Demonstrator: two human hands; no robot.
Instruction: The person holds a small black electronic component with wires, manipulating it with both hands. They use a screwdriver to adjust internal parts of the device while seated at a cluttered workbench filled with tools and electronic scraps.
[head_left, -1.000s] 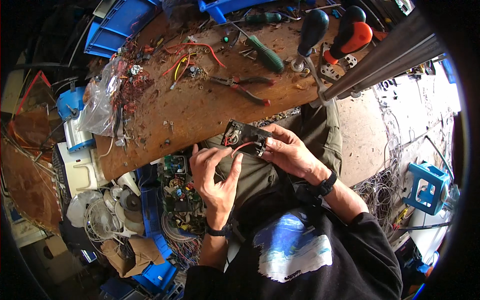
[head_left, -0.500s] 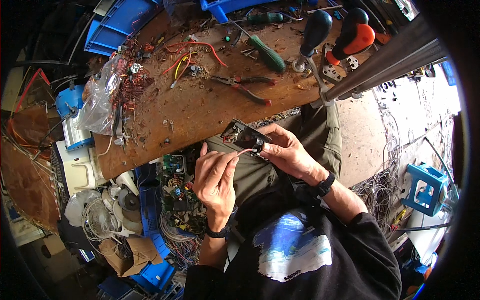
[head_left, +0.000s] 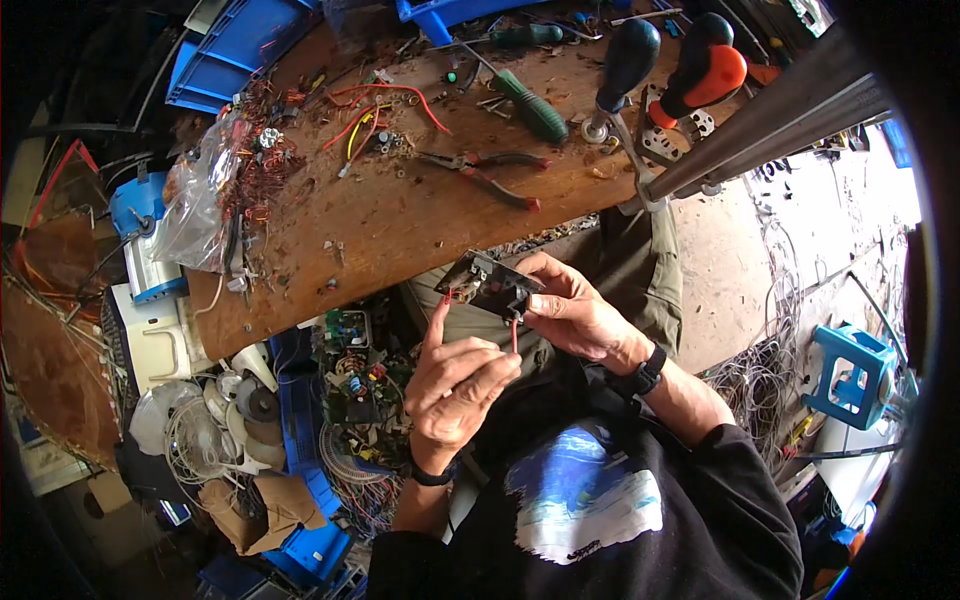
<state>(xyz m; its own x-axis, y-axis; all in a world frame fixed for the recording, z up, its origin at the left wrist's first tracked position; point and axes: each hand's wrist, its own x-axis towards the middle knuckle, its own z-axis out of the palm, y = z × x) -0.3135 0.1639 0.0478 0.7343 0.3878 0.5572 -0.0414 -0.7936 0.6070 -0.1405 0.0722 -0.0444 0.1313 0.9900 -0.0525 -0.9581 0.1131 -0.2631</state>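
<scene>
Off near edge of brown wooden desk [head_left: 400, 215], above olive cloth trousers [head_left: 650, 275]: flat black rectangular part [head_left: 488, 284] with metal contacts. Right hand [head_left: 580, 318]: closed on part's right end, thumb on top. Left hand [head_left: 455, 392]: thumb and fingers pinched on thin pinkish-red wire [head_left: 515, 336], index finger extended toward part's left end. Change: wire swung from leftward to pointing away from desk; now straight, suggesting pull at part's lower right corner.

Brown wooden bench [head_left: 375, 220], red-handled pliers [head_left: 470, 164], green screwdriver [head_left: 538, 112], coppery wire tangle [head_left: 264, 178]
</scene>
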